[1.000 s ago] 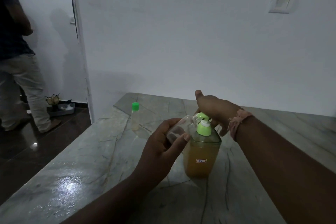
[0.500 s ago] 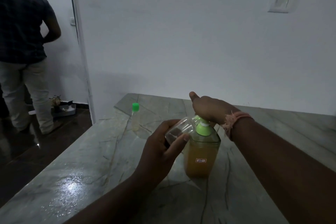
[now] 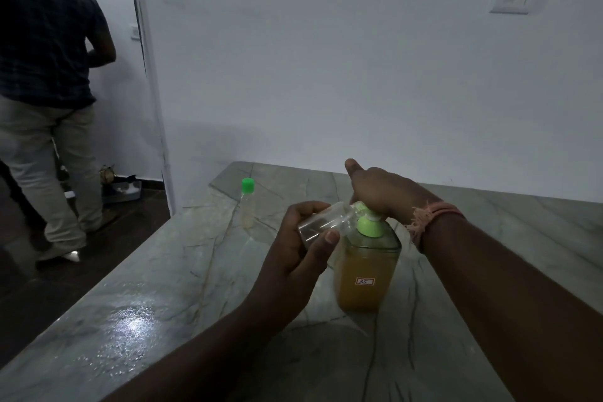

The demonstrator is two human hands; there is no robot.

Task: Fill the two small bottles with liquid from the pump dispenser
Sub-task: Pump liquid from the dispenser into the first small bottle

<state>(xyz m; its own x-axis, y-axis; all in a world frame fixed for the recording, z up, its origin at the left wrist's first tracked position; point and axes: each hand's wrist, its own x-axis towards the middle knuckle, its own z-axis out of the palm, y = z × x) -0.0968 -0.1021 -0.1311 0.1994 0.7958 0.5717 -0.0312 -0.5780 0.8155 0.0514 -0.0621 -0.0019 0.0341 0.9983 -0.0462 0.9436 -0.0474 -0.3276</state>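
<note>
Clearly the left hand tilts the open small bottle so its mouth meets the spout, fingers wrapped round it, while the right hand presses the pump dispenser on the surface, fingers flat. Since a moment ago the pump head has sunk lower. The capped bottle stands apart.

A: Which parts are obscured?
B: The green pump head of the clear amber-filled dispenser lies mostly under the right hand. The spout junction with the clear uncapped small bottle cannot be resolved.
A: Frame limits?
B: At 10 o'clock, the standing person in dark shirt is cut off. The dispenser's white label is illegible.
</note>
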